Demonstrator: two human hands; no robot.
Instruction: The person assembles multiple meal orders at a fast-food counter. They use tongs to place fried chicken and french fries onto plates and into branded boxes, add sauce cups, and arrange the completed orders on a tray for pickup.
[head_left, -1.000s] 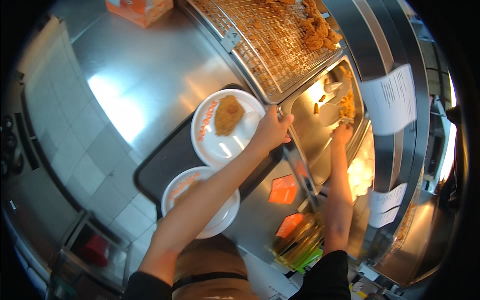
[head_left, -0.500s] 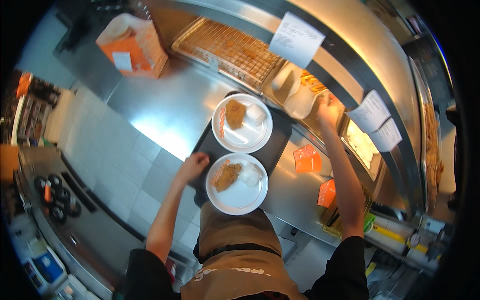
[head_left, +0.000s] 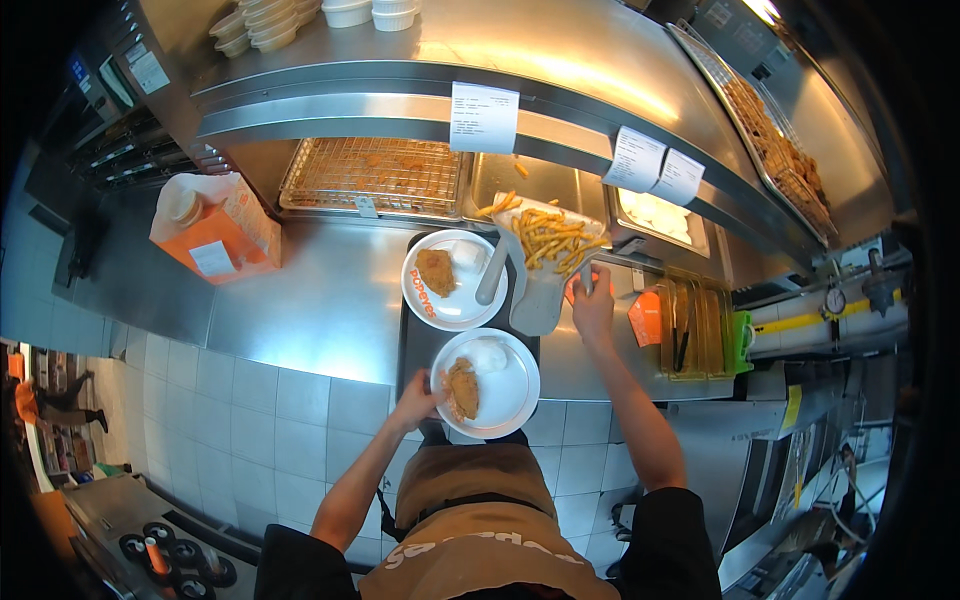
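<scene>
My right hand [head_left: 592,305] is wrapped round a handle of a grey fry scoop [head_left: 538,300] heaped with French fries [head_left: 548,240]. The scoop hangs over the right side of a dark tray [head_left: 412,345], beside the far white plate [head_left: 455,318]. That plate carries a breaded fried piece [head_left: 436,272] and a white wrapped-looking lump [head_left: 466,256]. My left hand [head_left: 412,402] grips the left rim of the near plate [head_left: 508,400], which holds another breaded piece [head_left: 462,388] and a pale lump [head_left: 487,355]. An orange carton, mostly hidden, lies behind my right hand.
Another orange carton [head_left: 646,318] lies near wire baskets [head_left: 695,325] on the right. An orange-and-white bag [head_left: 215,230] stands at left. Behind are a wire-racked pan [head_left: 370,175], a metal bin [head_left: 540,185] and a pan of white items [head_left: 655,218], under a shelf with paper slips [head_left: 485,118].
The loaded scoop has come up out of the fry bin toward me in my right hand. My left hand has moved nearer, onto the near plate's rim. The view has turned.
</scene>
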